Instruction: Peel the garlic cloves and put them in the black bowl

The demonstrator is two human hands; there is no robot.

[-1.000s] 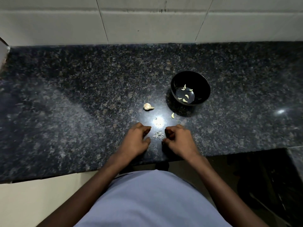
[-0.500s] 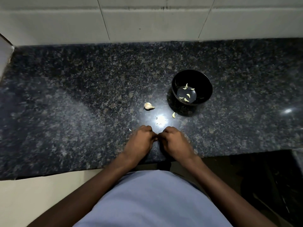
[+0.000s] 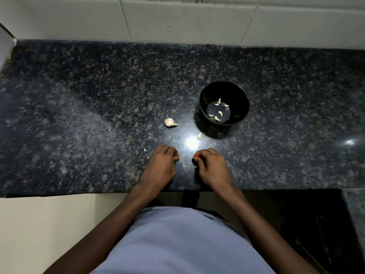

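The black bowl (image 3: 243, 107) stands on the dark granite counter (image 3: 79, 115) and holds several peeled garlic cloves (image 3: 217, 118). One loose clove (image 3: 200, 135) lies just in front of the bowl. A part of a garlic bulb (image 3: 170, 122) sits to the bowl's left. My left hand (image 3: 161, 165) is curled near the counter's front edge and pinches a small pale garlic clove (image 3: 177, 158) at its fingertips. A little to its right, my right hand (image 3: 212, 168) is curled too, its fingertips pinching a pale scrap of garlic skin (image 3: 196, 166).
Small white bits of skin (image 3: 184, 165) lie on the counter between the hands, another bit (image 3: 145, 149) to the left. A tiled wall (image 3: 177, 18) closes the back. The counter's front edge (image 3: 59, 193) runs right under my wrists.
Half a second ago my two hands met fingertip to fingertip. They have since drawn apart sideways, leaving a gap between them.
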